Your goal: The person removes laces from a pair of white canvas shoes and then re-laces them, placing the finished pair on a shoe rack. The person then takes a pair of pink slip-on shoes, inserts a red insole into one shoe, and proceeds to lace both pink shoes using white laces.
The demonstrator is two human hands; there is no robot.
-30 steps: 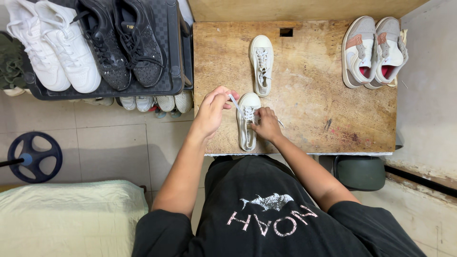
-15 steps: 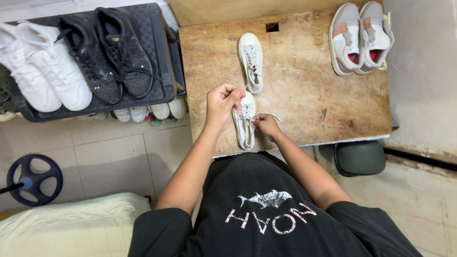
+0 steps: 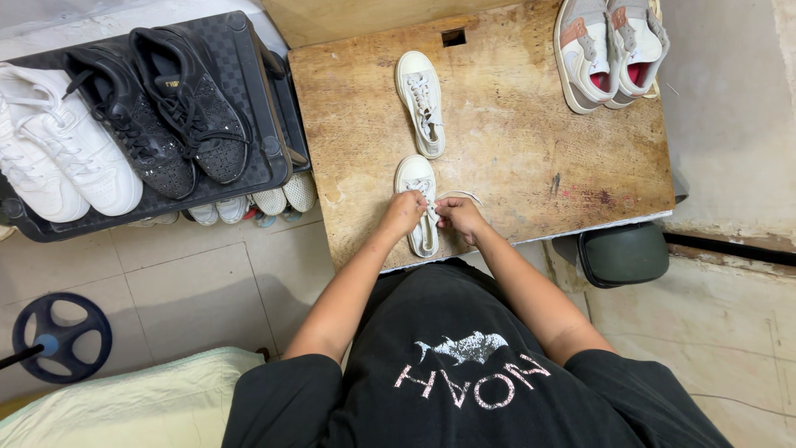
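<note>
A small white sneaker (image 3: 417, 179) lies on the worn wooden table (image 3: 514, 149) near its front edge, toe pointing away from me. My left hand (image 3: 404, 212) and my right hand (image 3: 458, 217) meet over its laces, each pinching a white lace end; a loop of lace (image 3: 461, 196) curves out to the right. A matching white sneaker (image 3: 421, 101) lies further back on the table, untouched.
A grey-and-pink pair of sneakers (image 3: 609, 48) sits at the table's far right corner. To the left, a black rack (image 3: 265, 124) carries black sneakers (image 3: 162, 112) and white sneakers (image 3: 58, 149). A dark green bin (image 3: 623, 255) stands under the table's right edge.
My left hand has dropped from a raised, lace-pulling position down to the shoe, so both hands now sit close together over the laces.
</note>
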